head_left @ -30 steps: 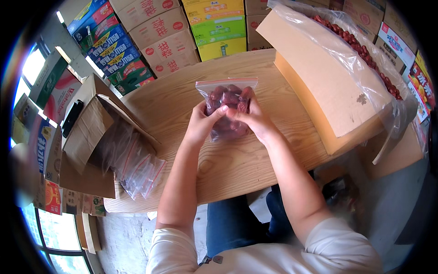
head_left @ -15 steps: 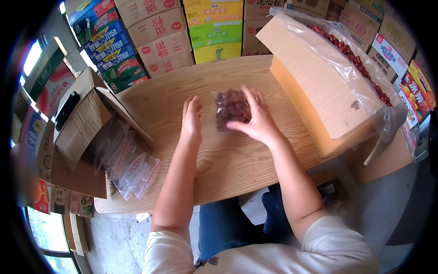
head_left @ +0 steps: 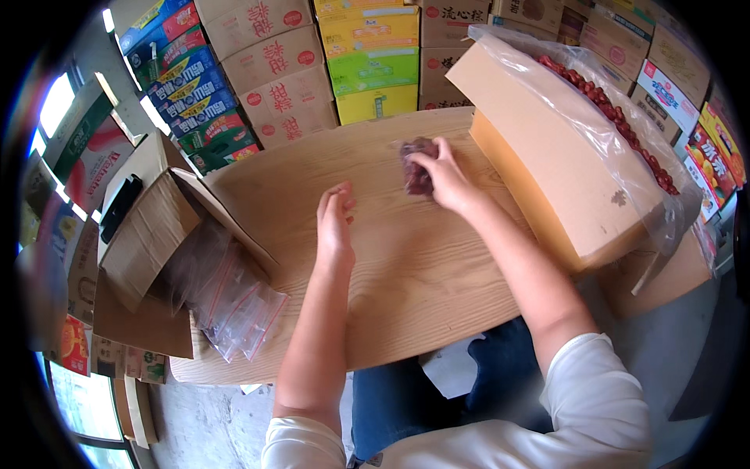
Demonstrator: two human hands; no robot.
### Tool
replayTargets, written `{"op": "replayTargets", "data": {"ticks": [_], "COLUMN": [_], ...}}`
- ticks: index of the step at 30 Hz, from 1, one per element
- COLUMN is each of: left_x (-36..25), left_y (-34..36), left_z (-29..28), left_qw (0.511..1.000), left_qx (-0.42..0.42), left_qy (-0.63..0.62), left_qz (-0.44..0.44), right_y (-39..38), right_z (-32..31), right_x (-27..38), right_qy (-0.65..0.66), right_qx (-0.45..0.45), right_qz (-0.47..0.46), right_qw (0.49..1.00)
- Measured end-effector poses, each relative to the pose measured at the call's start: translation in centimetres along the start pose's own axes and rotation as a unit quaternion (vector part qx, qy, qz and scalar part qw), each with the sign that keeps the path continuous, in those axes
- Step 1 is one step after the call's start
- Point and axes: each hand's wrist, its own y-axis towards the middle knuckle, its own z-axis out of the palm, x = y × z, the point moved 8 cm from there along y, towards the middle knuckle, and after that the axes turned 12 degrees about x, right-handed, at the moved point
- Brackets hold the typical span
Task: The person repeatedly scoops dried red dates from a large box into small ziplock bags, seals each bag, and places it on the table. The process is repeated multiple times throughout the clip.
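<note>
Over the middle of the table, my right hand (head_left: 448, 177) grips a small clear bag of dark red dates (head_left: 416, 183), thumb on the near face and fingers behind its right side. The bag is tilted; whether its lower edge touches the wood I cannot tell. To the left and a little nearer, my left hand (head_left: 336, 222) is apart from the bag. Its fingers are loosely bent and hold nothing.
An open carton (head_left: 539, 148) lined with plastic and filled with red dates (head_left: 609, 109) stands on the right. On the left, clear zip bags (head_left: 242, 313) spill from a cardboard box (head_left: 148, 234). Stacked cartons (head_left: 281, 62) line the far side of the wooden table (head_left: 391, 313).
My right hand has closed on the bag of dates and moved it a little right and away. My left hand is further from the bag.
</note>
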Motion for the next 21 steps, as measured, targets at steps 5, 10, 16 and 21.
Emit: {"op": "replayTargets", "data": {"ticks": [5, 10, 16, 21], "left_x": [1.0, 0.7, 0.5, -0.2], "left_y": [0.1, -0.4, -0.5, -1.0], "left_z": [0.0, 0.3, 0.8, 1.0], "left_qw": [1.000, 0.999, 0.999, 0.998], "left_qx": [0.001, 0.011, 0.021, 0.021], "left_qy": [0.004, 0.032, 0.033, 0.053], "left_qz": [-0.003, -0.001, -0.007, -0.024], "right_y": [5.3, 9.2, 11.4, 12.1], "right_z": [-7.6, -10.4, -12.0, -11.3], "right_x": [3.0, 3.4, 3.4, 2.3], "right_qy": [-0.557, -0.756, -0.766, -0.778], "right_qx": [-0.133, -0.135, -0.118, -0.149], "right_qz": [-0.009, 0.028, 0.002, -0.039], "right_qw": [0.819, 0.640, 0.632, 0.609]}}
